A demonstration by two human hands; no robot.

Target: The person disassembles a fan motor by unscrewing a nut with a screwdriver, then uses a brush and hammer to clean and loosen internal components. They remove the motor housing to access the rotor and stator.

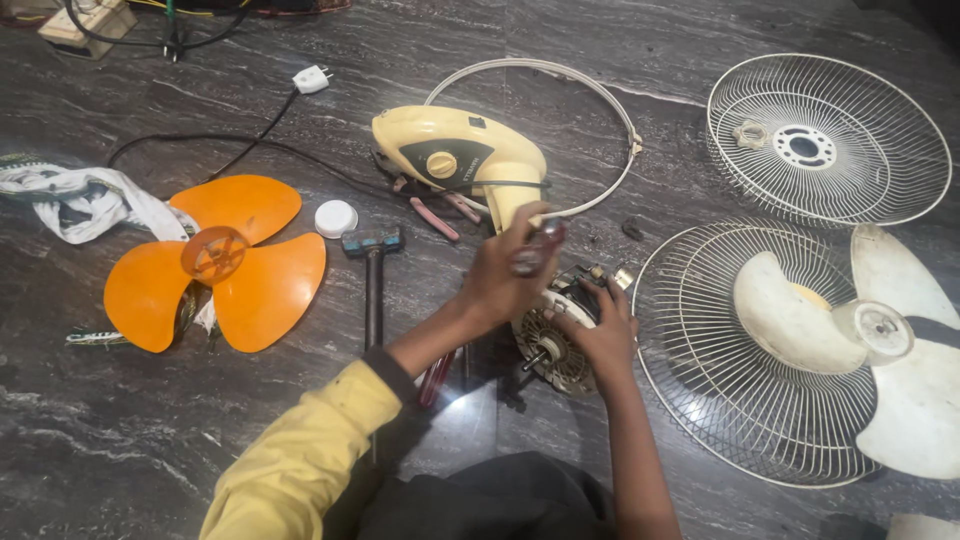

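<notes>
- We see the fan motor (556, 335) on the dark stone floor (150, 440), between our two hands and just in front of the cream fan housing (455, 160); its short shaft points toward us, but its far side is hidden behind the hands.
- Our left hand (505, 275) is curled closed around a small blurred object just above the motor; we cannot make out what that object is.
- Our right hand (600, 330) lies over the motor's right side, fingers bent around the casing and gripping it.
- A red-handled tool (436, 378) lies partly hidden under our left forearm.
- The white fan blade (890, 350) is cut off by the right edge.
- A pale box with cables (85, 22) at top left is cropped by the frame.
- Two wire guards: one (900, 170) lies alone, the other (700, 380) lies under the white blade.
- Two fan blades: the white one and an orange one (215, 262).
- One hammer (372, 280), one white cap (335, 218), one white plug (311, 79), one thin ring (600, 100), one pair of pliers (440, 215), one bundle of cloth (80, 200).
</notes>
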